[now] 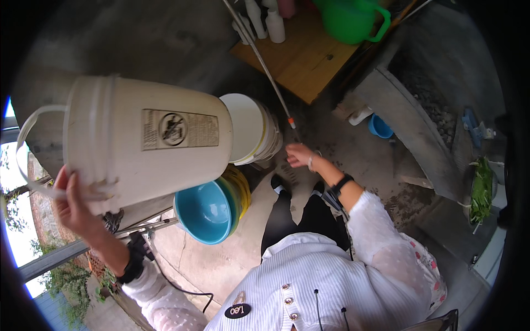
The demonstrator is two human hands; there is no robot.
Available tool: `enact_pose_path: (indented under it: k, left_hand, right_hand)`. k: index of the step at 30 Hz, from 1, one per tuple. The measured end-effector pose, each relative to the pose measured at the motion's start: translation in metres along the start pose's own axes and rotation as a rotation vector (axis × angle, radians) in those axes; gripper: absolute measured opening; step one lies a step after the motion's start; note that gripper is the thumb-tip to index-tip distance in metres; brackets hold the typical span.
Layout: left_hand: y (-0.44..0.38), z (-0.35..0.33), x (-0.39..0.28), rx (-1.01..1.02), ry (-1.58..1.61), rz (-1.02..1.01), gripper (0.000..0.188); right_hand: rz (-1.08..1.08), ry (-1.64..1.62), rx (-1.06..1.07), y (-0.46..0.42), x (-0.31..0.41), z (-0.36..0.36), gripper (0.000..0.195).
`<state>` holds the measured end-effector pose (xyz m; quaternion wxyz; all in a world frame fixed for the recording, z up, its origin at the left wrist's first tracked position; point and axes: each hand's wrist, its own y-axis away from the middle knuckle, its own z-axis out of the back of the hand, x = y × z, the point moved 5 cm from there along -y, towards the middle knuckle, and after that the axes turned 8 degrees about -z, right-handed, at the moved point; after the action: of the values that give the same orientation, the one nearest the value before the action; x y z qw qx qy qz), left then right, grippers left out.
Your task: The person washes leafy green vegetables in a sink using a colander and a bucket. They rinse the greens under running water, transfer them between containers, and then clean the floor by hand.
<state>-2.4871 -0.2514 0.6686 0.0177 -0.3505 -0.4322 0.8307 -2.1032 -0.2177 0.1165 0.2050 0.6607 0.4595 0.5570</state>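
Note:
A large white plastic bucket (124,165) is tilted on its side, its base towards the middle and its wire-like white bail handle (29,124) at the left. My left hand (74,202) grips it at the rim end, by the handle's lower attachment. A printed warning panel (180,129) shows on its wall. Past its base stands another white bucket (246,128), mouth upward, partly covered by the first. My right hand (299,155) is beside that bucket, not touching it, with fingers loosely curled. Its palm side is hidden, and I see nothing held.
Nested blue and yellow basins (203,213) stand below the bucket. A metal pole (269,74) with an orange tip slants down near my right hand. A wooden board (298,62) bears white bottles (275,27) and a green watering can (350,20). A small blue bowl (380,126) lies right.

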Motion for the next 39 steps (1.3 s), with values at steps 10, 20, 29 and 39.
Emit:
enact_pose_path:
  k: [10,20,29,39]
  left_hand:
    - [0.222,-0.234,0.091,0.37,-0.55,-0.265,0.01]
    - [0.329,-0.275,0.061,0.421,-0.375,-0.126,0.02]
    - [0.385,-0.219,0.092,0.602,-0.249,0.161,0.047]
    - [0.609,-0.047,0.199,-0.854,0.744,1.865,0.087]
  right_hand:
    - [-0.259,-0.242,-0.407,0.183,-0.2,0.139,0.032]
    - [-0.284,-0.203,-0.465,0.224,-0.203,0.157,0.03]
    - [-0.119,-0.057,-0.389,0.216,-0.127,0.138,0.028]
    - [-0.323,0.05,-0.437,0.229,-0.144,0.141,0.028]
